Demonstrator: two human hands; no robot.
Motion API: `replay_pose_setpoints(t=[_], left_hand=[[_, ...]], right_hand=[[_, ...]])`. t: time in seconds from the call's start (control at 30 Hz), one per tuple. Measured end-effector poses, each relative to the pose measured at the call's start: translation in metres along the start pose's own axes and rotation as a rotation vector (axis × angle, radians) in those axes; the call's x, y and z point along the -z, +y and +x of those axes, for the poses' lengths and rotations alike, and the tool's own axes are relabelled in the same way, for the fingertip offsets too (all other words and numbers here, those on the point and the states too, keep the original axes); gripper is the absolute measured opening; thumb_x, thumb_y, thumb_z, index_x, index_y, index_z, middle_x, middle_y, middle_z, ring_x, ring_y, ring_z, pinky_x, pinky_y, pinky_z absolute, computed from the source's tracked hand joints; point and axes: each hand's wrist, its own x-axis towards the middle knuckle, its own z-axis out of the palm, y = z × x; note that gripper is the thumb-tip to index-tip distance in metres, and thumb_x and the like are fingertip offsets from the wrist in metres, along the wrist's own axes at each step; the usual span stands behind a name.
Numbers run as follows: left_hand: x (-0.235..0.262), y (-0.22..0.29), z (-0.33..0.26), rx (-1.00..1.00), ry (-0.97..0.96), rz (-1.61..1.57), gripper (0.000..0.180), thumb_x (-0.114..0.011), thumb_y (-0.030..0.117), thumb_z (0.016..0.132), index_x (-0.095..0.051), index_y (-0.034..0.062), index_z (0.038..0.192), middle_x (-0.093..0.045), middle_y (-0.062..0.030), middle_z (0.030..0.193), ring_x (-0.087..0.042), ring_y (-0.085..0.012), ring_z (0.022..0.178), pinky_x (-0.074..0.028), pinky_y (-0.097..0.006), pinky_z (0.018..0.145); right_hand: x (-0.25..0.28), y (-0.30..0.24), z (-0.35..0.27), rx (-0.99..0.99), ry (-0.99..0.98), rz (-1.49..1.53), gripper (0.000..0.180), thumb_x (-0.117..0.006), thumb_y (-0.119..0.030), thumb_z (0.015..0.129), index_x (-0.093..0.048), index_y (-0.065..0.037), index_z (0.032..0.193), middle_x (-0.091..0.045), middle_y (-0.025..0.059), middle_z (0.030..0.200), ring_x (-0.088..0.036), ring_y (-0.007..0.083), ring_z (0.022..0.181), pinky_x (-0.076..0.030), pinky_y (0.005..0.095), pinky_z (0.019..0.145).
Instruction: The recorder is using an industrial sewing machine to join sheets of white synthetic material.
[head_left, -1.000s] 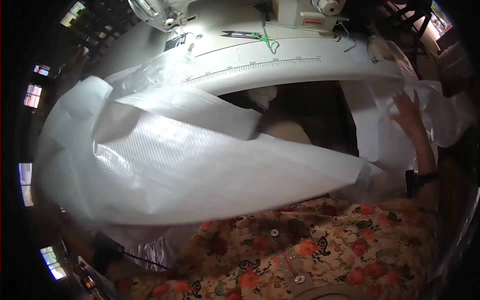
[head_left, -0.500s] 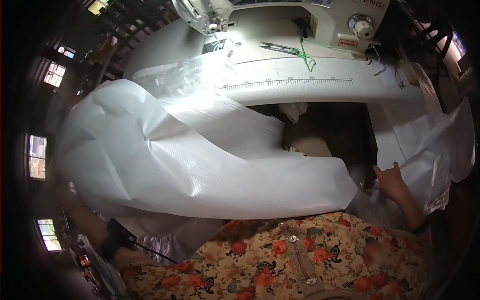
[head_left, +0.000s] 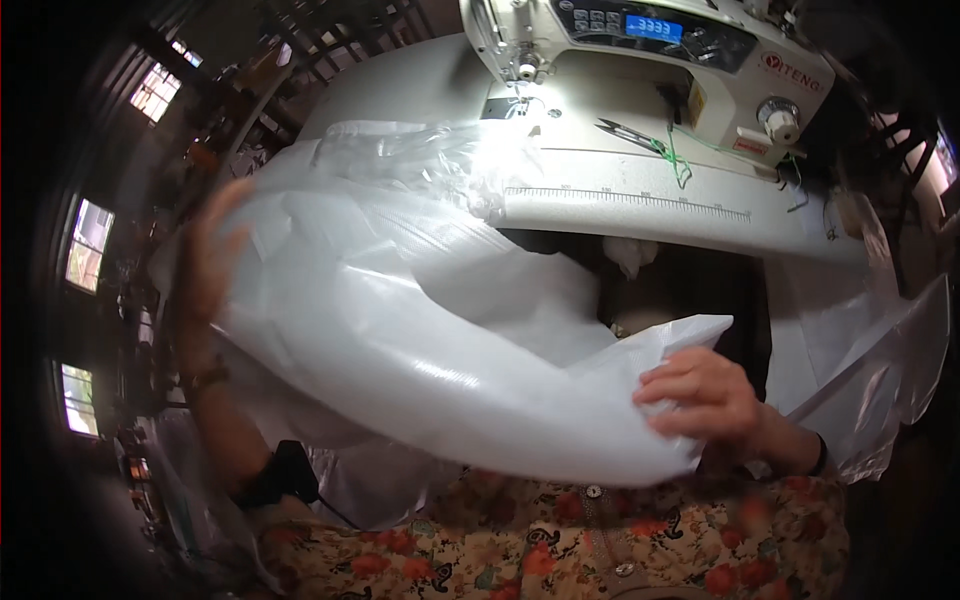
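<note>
A large white woven plastic sheet [head_left: 400,330] spreads across my lap, from the left up to the sewing table. My right hand [head_left: 705,400] grips its narrow end at the lower right, fingers curled over the edge. Blurred, my left hand [head_left: 205,265] is raised at the sheet's left side with the fingers spread against it; whether it grips the sheet is unclear. A white sewing machine [head_left: 650,60] with a lit blue display stands at the top on the white table [head_left: 640,200].
Small snips with green thread [head_left: 640,140] lie on the table beside the machine. More white plastic sheet [head_left: 870,350] hangs off the table's right side. A clear crumpled plastic piece [head_left: 430,160] lies under the needle area. Windows glow at the far left.
My right hand came down from the hanging sheet on the right and now grips the big sheet's narrow end. My left hand rose into view on the left. The view tilted toward the machine.
</note>
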Motion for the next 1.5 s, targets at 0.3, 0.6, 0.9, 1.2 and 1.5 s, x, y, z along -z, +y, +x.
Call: replay_pose_setpoints(t=[0.3, 0.6, 0.9, 1.2, 1.5], left_hand=[[-0.202, 0.137, -0.002, -0.476, -0.851, 0.392, 0.096, -0.08, 0.047, 0.073, -0.036, 0.0019, 0.146, -0.039, -0.0211, 0.149, -0.038, -0.0335, 0.139, -0.029, -0.047, 0.114], [-0.337, 0.131, -0.08, -0.217, -0.933, -0.041, 0.083, -0.064, 0.052, 0.088, -0.034, -0.0004, 0.145, -0.047, -0.027, 0.137, -0.055, -0.0397, 0.118, -0.046, -0.044, 0.098], [-0.335, 0.128, -0.091, 0.024, -1.089, -0.323, 0.031, -0.056, 0.023, 0.094, -0.067, -0.0053, 0.094, -0.068, -0.0217, 0.094, -0.064, -0.0404, 0.091, -0.05, -0.043, 0.079], [-0.03, 0.05, -0.054, 0.309, 0.058, -0.12, 0.026, -0.055, 0.022, 0.096, -0.066, -0.0014, 0.089, -0.063, -0.0097, 0.073, -0.055, -0.0186, 0.068, -0.046, -0.035, 0.063], [0.216, -0.094, -0.063, 0.451, 0.405, 0.676, 0.032, -0.055, 0.028, 0.098, -0.069, 0.0004, 0.095, -0.066, -0.0185, 0.09, -0.064, -0.034, 0.083, -0.051, -0.043, 0.078]], right_hand=[[-0.025, -0.064, 0.08, 0.525, -0.147, 0.297, 0.014, -0.062, -0.014, 0.091, -0.067, -0.011, 0.103, -0.067, 0.0135, 0.114, -0.065, 0.0281, 0.11, -0.047, 0.0535, 0.098], [-0.039, -0.076, 0.089, 0.636, -0.24, 0.643, 0.006, -0.062, -0.009, 0.088, -0.062, -0.003, 0.089, -0.057, 0.0089, 0.086, -0.058, 0.0254, 0.077, -0.05, 0.0462, 0.084], [-0.039, -0.081, 0.081, 0.601, -0.317, 0.696, 0.009, -0.06, -0.01, 0.09, -0.063, -0.003, 0.093, -0.057, 0.0088, 0.087, -0.058, 0.0249, 0.079, -0.049, 0.0428, 0.082], [-0.019, -0.088, 0.101, 1.011, -0.042, 0.28, 0.016, -0.059, -0.014, 0.091, -0.063, -0.006, 0.104, -0.063, 0.0094, 0.104, -0.062, 0.0268, 0.097, -0.048, 0.0523, 0.096], [-0.044, 0.034, 0.196, 0.661, 0.396, -0.593, 0.007, -0.069, -0.022, 0.079, -0.068, -0.021, 0.085, -0.064, 0.0005, 0.115, -0.045, 0.0234, 0.132, -0.027, 0.0633, 0.112]])
